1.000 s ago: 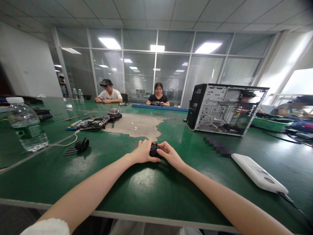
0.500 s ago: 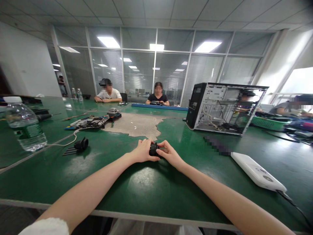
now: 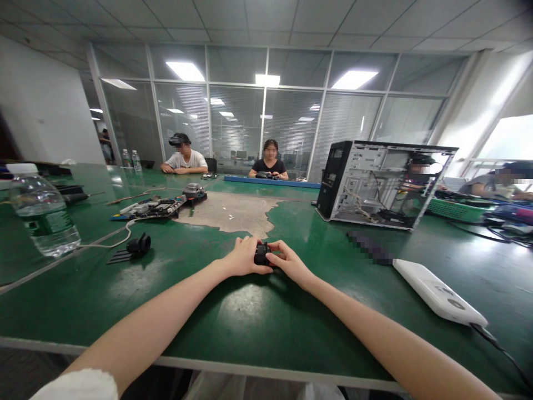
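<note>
Between my two hands, just above or on the green table [image 3: 258, 328], is a small black blocky part [image 3: 262, 254]; its exact kind is too small to make out. My left hand [image 3: 245, 258] is closed around its left side, with the thumb below. From the right, my right hand [image 3: 287, 260] pinches the same part between thumb and fingers. Some fingers are hidden behind it. To the left lies another black piece with a round end and prongs [image 3: 137, 244].
An open computer case [image 3: 375, 183] stands right of centre. Nearer is a white power bank [image 3: 439, 291] with a cable. On the left are a water bottle [image 3: 44, 214] and a circuit board assembly [image 3: 150, 208]. Two people sit across the table; another is at the far right.
Almost nothing differs. Both hands keep the same hold on the black part, in the same place.
</note>
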### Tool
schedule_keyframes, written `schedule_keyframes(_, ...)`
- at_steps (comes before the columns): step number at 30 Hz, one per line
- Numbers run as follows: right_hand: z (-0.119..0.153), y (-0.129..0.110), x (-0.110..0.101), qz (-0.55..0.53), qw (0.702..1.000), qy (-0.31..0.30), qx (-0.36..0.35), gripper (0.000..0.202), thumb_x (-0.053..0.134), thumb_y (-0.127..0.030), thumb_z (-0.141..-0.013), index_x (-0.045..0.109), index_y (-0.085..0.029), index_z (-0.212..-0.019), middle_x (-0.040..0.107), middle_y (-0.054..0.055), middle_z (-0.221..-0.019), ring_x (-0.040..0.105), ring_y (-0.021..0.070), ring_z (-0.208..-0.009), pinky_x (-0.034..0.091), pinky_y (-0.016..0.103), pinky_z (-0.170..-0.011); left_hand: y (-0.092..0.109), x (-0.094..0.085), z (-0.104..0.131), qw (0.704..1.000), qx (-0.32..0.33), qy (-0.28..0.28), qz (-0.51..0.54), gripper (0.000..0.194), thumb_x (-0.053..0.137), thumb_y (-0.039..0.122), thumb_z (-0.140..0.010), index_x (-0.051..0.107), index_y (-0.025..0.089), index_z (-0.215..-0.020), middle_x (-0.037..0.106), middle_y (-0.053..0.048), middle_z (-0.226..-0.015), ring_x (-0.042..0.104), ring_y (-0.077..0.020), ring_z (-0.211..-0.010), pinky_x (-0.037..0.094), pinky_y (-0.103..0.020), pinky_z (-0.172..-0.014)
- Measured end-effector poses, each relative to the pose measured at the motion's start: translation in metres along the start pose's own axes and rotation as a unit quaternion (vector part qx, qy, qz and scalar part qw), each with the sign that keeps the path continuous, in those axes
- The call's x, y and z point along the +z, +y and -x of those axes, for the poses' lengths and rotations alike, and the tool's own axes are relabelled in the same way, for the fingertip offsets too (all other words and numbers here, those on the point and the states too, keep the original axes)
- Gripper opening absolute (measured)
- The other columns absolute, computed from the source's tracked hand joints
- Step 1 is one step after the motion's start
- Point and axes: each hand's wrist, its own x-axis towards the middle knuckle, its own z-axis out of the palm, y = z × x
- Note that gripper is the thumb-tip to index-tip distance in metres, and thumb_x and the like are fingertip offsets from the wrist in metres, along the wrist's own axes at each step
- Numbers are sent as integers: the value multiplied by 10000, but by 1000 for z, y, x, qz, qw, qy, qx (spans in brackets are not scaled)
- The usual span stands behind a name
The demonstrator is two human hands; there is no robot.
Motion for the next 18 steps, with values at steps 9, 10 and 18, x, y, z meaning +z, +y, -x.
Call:
schedule_keyframes(9, 1, 0, 1, 28, 999, 13, -35, 241, 553, -359, -721, 445, -200, -866, 522, 13, -873, 539, 119, -736, 448, 290, -701, 1, 0, 0, 1000, 1, 1, 1, 679, 537, 679, -544, 401, 181, -984, 517, -51, -901, 466, -234, -844, 309, -353, -749)
schedule_keyframes(10, 1, 0, 1, 29, 999, 13, -32, 250, 556, -357, -718, 444, -199, -876, 521, 14, -873, 542, 121, -736, 449, 292, -700, 1, 0, 0, 1000, -2, 1, 0, 678, 537, 679, -544, 402, 180, -983, 517, -52, -900, 466, -234, -844, 309, -353, -747)
schedule_keyframes(18, 1, 2, 0, 31, 999, 4, -15, 283, 570, -339, -707, 447, -191, -914, 521, 25, -924, 557, 120, -733, 454, 299, -702, 1, 0, 0, 1000, -3, -3, -5, 677, 531, 678, -549, 408, 176, -987, 515, -53, -903, 465, -237, -847, 305, -356, -749)
